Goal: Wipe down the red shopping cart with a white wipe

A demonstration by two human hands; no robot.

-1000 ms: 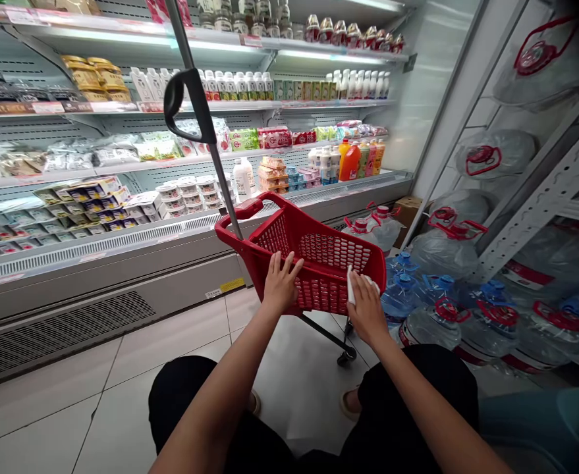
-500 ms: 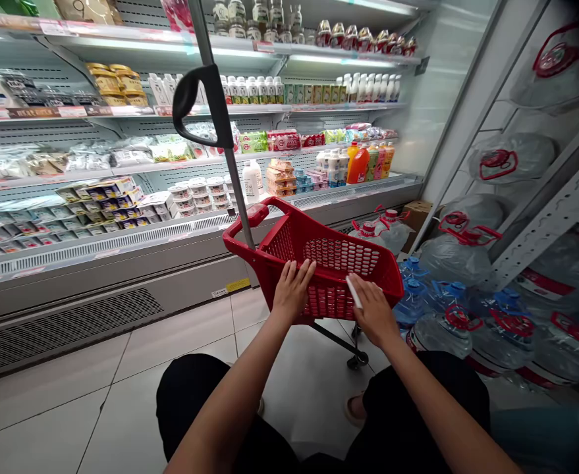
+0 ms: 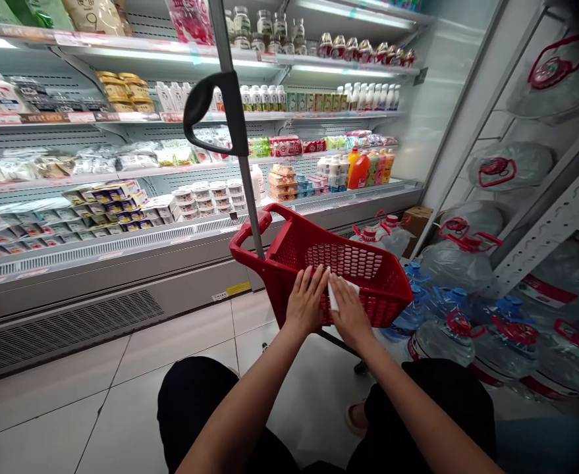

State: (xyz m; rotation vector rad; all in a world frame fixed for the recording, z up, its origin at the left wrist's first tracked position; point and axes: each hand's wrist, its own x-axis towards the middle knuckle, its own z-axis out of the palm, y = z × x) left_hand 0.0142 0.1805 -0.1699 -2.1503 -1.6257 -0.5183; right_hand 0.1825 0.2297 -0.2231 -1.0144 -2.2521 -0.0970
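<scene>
A red plastic basket cart (image 3: 390, 289) with perforated walls stands just ahead of my knees. My left hand (image 3: 305, 303) lies with outstretched fingers against the near side wall, close to its rim. Beside it, my right hand (image 3: 351, 315) presses a folded white wipe (image 3: 333, 300) flat on the same wall, and the wipe's edges show around the fingers. The two hands nearly touch. At the cart's left end are its red handle (image 3: 244, 253) and a grey metal pole (image 3: 252, 210) carrying a black loop grip (image 3: 237, 115).
Behind the cart runs an open refrigerated shelf (image 3: 190, 257) stocked with yogurt cups, bottles and packs. On the right, large water jugs (image 3: 442, 336) with red and blue handles stand on the floor beside a white metal rack (image 3: 531, 243). Pale tiles (image 3: 170, 336) cover the floor.
My right hand has slid left along the basket wall with the wipe, closing in on my left hand. The left hand and the cart have shifted slightly right in view.
</scene>
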